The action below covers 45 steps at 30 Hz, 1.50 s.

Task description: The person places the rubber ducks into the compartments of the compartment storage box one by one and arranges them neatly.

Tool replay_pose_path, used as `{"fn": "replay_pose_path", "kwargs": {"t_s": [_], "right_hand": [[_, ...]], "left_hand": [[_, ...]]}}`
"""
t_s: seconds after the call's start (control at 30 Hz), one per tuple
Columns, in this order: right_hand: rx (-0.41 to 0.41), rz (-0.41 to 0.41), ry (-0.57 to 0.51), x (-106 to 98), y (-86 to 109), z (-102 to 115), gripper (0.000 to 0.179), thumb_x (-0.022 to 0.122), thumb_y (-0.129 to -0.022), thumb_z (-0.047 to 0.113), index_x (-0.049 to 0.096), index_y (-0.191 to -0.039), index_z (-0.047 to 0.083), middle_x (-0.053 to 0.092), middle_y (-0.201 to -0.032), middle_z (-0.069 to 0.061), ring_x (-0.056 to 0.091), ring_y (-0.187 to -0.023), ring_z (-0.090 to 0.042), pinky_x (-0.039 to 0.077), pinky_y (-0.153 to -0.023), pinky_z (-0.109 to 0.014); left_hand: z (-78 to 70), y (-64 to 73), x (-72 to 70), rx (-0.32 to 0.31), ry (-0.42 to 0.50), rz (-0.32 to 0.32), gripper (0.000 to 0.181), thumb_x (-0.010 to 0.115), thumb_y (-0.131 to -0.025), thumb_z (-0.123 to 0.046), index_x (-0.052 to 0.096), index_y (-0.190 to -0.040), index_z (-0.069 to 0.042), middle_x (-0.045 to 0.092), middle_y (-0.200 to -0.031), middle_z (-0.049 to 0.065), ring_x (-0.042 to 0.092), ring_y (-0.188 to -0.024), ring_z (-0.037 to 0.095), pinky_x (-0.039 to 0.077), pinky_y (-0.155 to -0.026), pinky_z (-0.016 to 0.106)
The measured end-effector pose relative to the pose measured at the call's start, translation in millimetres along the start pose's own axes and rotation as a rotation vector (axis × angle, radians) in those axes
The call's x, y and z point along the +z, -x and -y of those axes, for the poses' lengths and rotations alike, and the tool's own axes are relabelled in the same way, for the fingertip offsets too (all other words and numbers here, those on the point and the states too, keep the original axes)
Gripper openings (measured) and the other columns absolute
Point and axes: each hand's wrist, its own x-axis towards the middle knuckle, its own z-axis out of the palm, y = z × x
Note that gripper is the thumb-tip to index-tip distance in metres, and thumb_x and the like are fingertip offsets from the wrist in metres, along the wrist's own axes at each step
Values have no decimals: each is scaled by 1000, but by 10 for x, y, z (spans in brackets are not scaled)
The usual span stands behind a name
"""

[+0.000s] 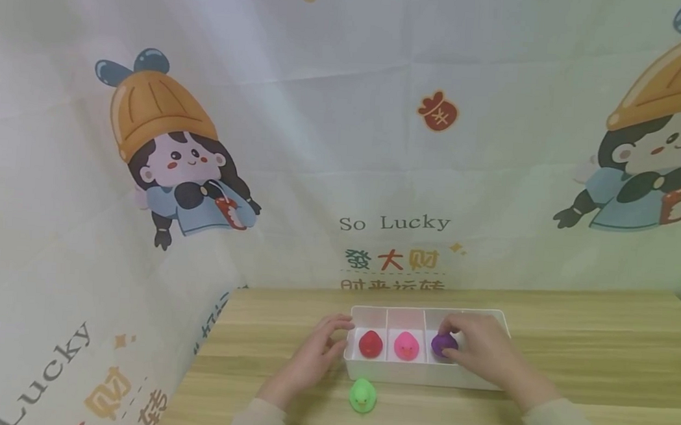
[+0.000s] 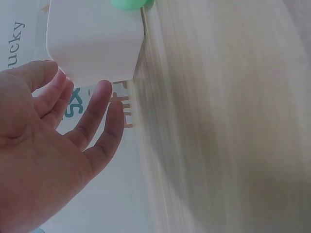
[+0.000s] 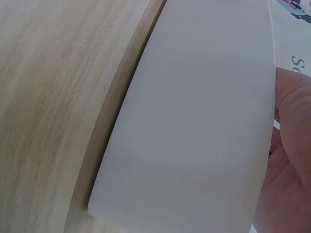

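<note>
A white divided box (image 1: 418, 373) lies lengthwise on the table. In its leftmost compartment sits a red toy duck (image 1: 370, 344), with a pink toy duck (image 1: 406, 346) in the compartment beside it. My right hand (image 1: 478, 348) reaches over the right part of the box and pinches a purple toy duck (image 1: 443, 344) in the third compartment; the hand hides the box's right end. At the box's left end is my left hand (image 1: 315, 353), fingers loosely bent, fingertips close against the end wall (image 2: 97, 53). The right wrist view shows mostly the box's front wall (image 3: 189, 111).
A green toy duck (image 1: 362, 396) stands on the wooden table (image 1: 269, 325) in front of the box's left part. Behind the table hangs a printed cloth (image 1: 319, 172) with cartoon figures and lettering.
</note>
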Motion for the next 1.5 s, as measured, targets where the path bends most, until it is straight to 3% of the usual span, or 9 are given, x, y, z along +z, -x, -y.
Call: {"fn": "replay_pose_path", "kwargs": {"t_s": [0.3,0.63,0.77,1.0,1.5], "right_hand": [[26,48,69,-17,-38,-10,27,78,-63,23,58,-80,28,59,-79,19,56,-81,-7,36,-79,-41],[93,95,47,9,-18,24,28,79,-61,22,56,-76,29,57,-75,21,55,-83,-9,21,-87,-55],[100,88,47,30,-11,12,29,79,-60,21,55,-74,29,57,-75,20,56,-83,-11,20,-87,-55],[122,108,46,38,-69,3,30,79,-59,20,54,-73,28,59,-77,18,56,-87,-13,19,-86,-53],[135,132,71,31,-62,34,32,80,-57,19,52,-71,27,58,-76,19,56,-84,-12,24,-84,-51]], "left_hand": [[2,-16,-4,-9,-6,9,37,48,-91,-26,44,-126,-18,27,-136,-14,50,-94,13,45,-74,25],[32,-7,21,4,-6,7,36,49,-90,-25,45,-125,-16,30,-135,-11,50,-93,13,45,-75,26],[35,-2,32,-9,5,14,36,49,-90,-24,45,-125,-17,29,-135,-13,50,-92,12,45,-72,25],[42,-11,15,26,8,-6,34,49,-90,-14,45,-124,-13,30,-135,-10,50,-91,14,45,-73,26],[35,-8,7,17,1,-8,34,49,-90,-22,46,-124,-15,32,-135,-5,51,-93,14,45,-75,27]]}}
